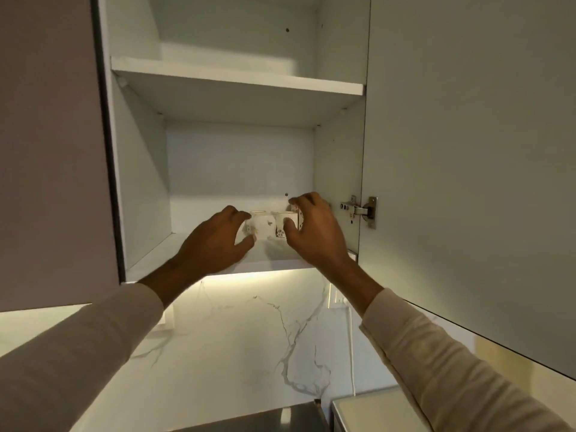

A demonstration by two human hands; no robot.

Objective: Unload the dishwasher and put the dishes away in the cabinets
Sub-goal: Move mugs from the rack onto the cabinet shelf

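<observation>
Two small white cups with a faint printed pattern stand side by side on the lower shelf of an open wall cabinet. My left hand curls round the left cup, thumb low at its base. My right hand grips the right cup, thumb on its front and fingers arched over the top. Part of a third patterned piece shows behind my right fingers; what it is cannot be made out. Both cups touch each other.
The cabinet door hangs open on the right, its hinge close to my right hand. The upper shelf holds nothing visible. A shut door flanks the left. Below are a marble backsplash and a steel surface.
</observation>
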